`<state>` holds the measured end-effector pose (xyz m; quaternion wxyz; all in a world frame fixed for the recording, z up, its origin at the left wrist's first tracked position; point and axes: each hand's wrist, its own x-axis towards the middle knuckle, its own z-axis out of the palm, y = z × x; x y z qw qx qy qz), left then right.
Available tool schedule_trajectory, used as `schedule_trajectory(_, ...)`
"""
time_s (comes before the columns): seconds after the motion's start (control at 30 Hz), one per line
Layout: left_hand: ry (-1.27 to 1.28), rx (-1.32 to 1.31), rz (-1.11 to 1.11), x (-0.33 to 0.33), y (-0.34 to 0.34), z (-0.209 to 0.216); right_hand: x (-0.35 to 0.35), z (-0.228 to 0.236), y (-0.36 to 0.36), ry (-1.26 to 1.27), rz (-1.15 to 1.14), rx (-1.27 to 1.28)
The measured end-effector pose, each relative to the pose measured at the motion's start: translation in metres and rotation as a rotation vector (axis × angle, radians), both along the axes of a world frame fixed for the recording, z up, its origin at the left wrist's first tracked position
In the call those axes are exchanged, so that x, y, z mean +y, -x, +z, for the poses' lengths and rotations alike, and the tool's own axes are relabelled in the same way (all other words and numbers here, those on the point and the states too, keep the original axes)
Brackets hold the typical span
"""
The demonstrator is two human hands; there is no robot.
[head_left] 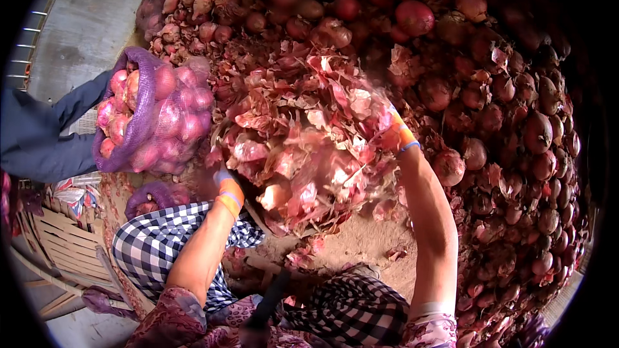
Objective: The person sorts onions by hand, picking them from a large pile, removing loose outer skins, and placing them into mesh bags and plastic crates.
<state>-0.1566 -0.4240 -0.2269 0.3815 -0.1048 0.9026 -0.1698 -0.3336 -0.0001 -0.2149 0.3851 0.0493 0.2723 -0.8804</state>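
Between my hands is a broad heap of dry, papery onion skins (309,142), with some parts smeared by motion. My left hand (224,185), in a glove with an orange cuff, is at the heap's near left side. On the heap's right side is my right hand (392,130), gloved the same way. Skins and blur hide the fingers of both hands. A thin dark edge (258,219) shows beneath the skins beside my left hand; whether it belongs to a container I cannot make out. Loose red onions (449,167) lie just right of my right forearm.
A large pile of red onions (509,135) spreads across the far side and right. At left stands a purple mesh sack (151,109) full of onions, beside a person's dark-trousered legs (51,129). A smaller purple sack (155,196) and a slatted wooden piece (71,245) are nearer.
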Motion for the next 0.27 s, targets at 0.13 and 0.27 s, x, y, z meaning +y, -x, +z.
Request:
schedule_trajectory(0.13, -0.043, 0.165, 0.249, -0.021, -0.031, -0.015, -0.022, 0.040, 0.001, -0.634, -0.090, 0.253)
schedule_trajectory(0.27, -0.137, 0.202, 0.344, -0.020, -0.045, -0.025, -0.032, 0.056, 0.015, -0.817, -0.261, 0.275)
